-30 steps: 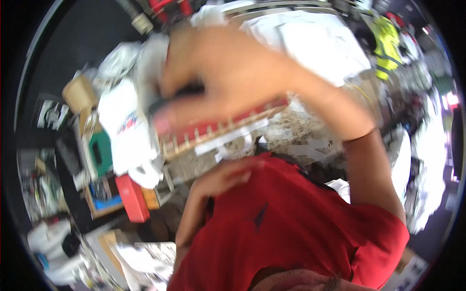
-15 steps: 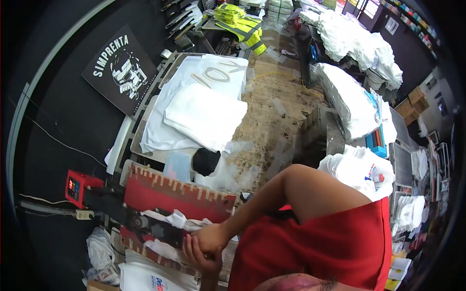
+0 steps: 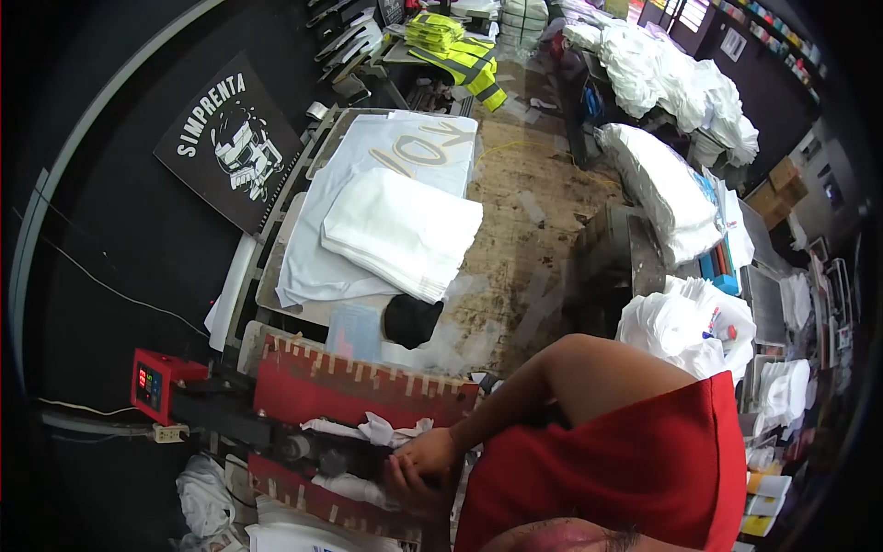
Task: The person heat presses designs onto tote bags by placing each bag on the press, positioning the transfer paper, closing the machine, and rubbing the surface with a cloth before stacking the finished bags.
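A red heat press (image 3: 359,391) with tan tape strips along its edges stands at the lower left, and its black arm (image 3: 322,455) runs toward my hands. My right hand (image 3: 430,453) is closed at the front end of that arm, where the handle is. My left hand (image 3: 411,488) overlaps it from below, fingers curled round the same place; the handle itself is hidden by both hands. White cloth (image 3: 377,430) lies bunched on top of the press, and another white piece (image 3: 354,489) lies on the near side of the arm.
A red control box (image 3: 161,386) with a lit display sits left of the press. Behind it, a table holds folded white fabric (image 3: 405,230), a printed light cloth (image 3: 317,221) and a black cloth (image 3: 412,320). White garments (image 3: 685,322) and a plastic-wrapped bundle (image 3: 662,193) are at right.
My view has shifted slightly, so the surroundings and my hands sit a little farther right in the picture. Both hands stay closed together at the press arm's end.
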`<state>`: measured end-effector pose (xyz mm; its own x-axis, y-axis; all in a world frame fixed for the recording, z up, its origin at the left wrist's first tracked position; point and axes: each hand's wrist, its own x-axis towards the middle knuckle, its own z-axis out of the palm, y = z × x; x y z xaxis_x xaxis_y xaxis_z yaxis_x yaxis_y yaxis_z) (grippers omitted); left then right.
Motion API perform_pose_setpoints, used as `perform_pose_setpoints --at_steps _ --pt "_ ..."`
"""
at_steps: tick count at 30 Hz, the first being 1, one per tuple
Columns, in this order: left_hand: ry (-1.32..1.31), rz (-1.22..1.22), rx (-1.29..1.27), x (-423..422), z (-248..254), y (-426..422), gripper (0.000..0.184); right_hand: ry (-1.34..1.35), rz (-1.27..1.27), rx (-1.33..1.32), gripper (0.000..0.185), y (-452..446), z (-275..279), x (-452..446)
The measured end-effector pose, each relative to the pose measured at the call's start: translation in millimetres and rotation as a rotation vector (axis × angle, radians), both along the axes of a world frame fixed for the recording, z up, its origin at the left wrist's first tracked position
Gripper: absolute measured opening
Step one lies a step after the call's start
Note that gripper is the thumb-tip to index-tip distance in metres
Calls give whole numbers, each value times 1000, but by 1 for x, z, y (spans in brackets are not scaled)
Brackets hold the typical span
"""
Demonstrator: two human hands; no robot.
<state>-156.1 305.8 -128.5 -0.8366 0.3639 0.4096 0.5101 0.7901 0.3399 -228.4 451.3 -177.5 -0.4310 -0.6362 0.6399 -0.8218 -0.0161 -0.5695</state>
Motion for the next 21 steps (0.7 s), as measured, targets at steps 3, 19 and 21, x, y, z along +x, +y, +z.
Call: perform_pose_setpoints --at_steps 3,19,21 --pt "-76 21 44 1 11 5 76 -55 -8 95 26 10 10 0" --pt "-186 146 239 2 -8 2 70 -281 -973 873 78 155 -85 -125" --pt "-196 166 207 3 -4 4 63 -236 -793 1236 101 159 -103 -136"
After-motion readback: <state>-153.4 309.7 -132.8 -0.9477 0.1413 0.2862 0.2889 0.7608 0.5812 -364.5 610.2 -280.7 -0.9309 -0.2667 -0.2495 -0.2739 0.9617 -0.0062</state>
